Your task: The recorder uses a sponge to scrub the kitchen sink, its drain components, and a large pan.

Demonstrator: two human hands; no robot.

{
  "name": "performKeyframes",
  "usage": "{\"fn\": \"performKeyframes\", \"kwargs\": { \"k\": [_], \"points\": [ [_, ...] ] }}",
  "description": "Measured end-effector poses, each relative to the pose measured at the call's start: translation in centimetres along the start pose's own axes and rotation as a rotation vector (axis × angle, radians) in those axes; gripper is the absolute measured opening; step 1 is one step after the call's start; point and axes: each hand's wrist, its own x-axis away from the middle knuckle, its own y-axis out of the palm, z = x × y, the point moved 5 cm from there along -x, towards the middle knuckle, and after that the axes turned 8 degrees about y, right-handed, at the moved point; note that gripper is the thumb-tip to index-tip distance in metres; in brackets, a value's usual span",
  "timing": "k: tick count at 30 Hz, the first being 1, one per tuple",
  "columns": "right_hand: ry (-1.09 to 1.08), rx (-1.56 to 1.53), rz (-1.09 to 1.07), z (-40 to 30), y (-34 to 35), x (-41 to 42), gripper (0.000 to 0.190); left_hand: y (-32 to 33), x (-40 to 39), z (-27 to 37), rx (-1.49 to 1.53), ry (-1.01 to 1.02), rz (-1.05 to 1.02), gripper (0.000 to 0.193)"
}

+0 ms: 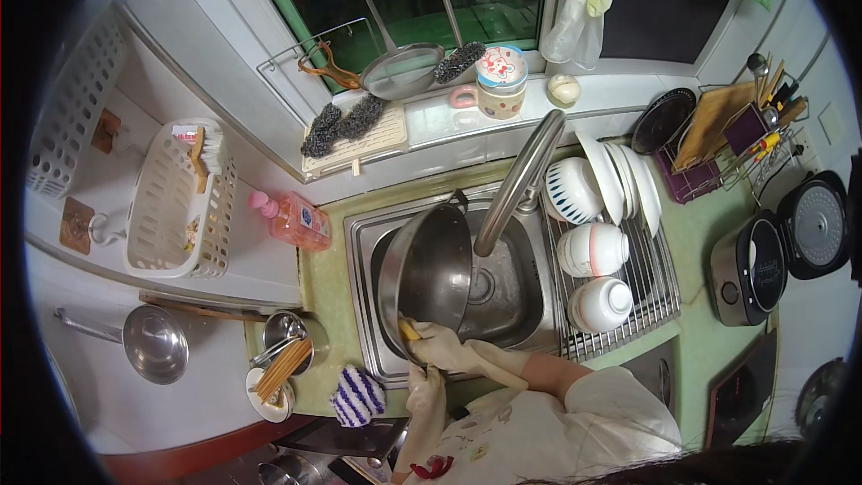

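A large metal wok [434,263] stands tilted on its side in the stainless steel sink [515,313], its hollow turned toward the right. My right hand [441,347], in a pale rubber glove, presses a yellow sponge [408,330] against the wok near its lower rim. Just below, my left hand [425,387], gloved alike, grips the wok's near edge; its fingers are partly hidden. Above the basin arches a steel faucet [518,182], its spout close to the wok's right side. No running water can be made out.
Right of the basin, a drying rack [579,347] carries upturned bowls [592,249] and plates [616,175]. A pink soap bottle [300,219] stands at the left. A striped cloth [357,396] lies near the counter's front edge, beside a steel utensil pot [316,343]. Farther right sits an open rice cooker [749,269].
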Motion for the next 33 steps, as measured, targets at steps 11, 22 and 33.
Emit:
{"fn": "performKeyframes", "kwargs": {
  "k": [11, 22, 33],
  "points": [
    [0.135, 1.004, 0.274, -0.4, -5.8, 3.2, 0.068, 2.8, -2.5, -3.9, 0.375, -0.276, -0.537, 0.017],
    [0.130, 1.653, 0.078, 0.2, -6.6, -3.5, 0.068, 1.2, -0.2, 0.8, 0.663, -0.460, -0.538, 0.044],
    [-0.236, 1.965, 0.043, 5.3, 0.5, -12.9, 0.066, 1.0, -0.6, -0.3, 0.616, -0.443, -0.530, 0.048]
  ]
}}
